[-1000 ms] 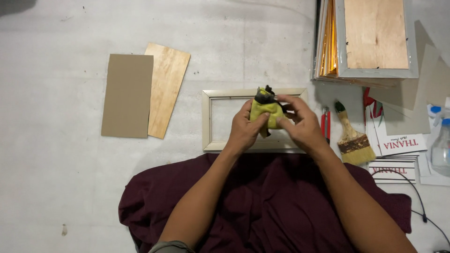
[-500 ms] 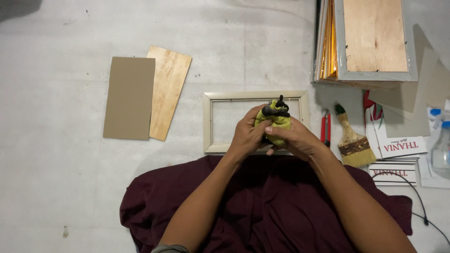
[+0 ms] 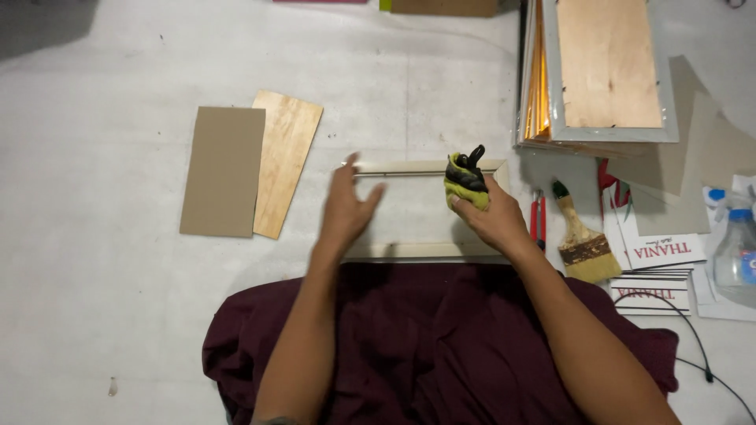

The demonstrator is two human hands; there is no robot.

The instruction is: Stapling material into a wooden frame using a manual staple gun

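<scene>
A pale rectangular frame [image 3: 425,168] lies flat on the grey floor just beyond my lap. My right hand [image 3: 492,220] grips a bunched yellow-green and black cloth [image 3: 466,179] over the frame's right end. My left hand [image 3: 346,206] hovers open above the frame's left side, fingers spread and blurred, holding nothing. A dark maroon garment [image 3: 409,346] covers my lap below both forearms.
A brown board [image 3: 223,171] and a plywood board [image 3: 285,161] lie side by side at the left. At the right are a stack of frames topped with plywood [image 3: 606,67], a paintbrush [image 3: 581,238], red-handled pliers [image 3: 537,220], printed papers [image 3: 657,256] and a spray bottle [image 3: 736,252].
My left hand has let go of the cloth and moved left, opening over the frame. My right hand keeps the cloth alone.
</scene>
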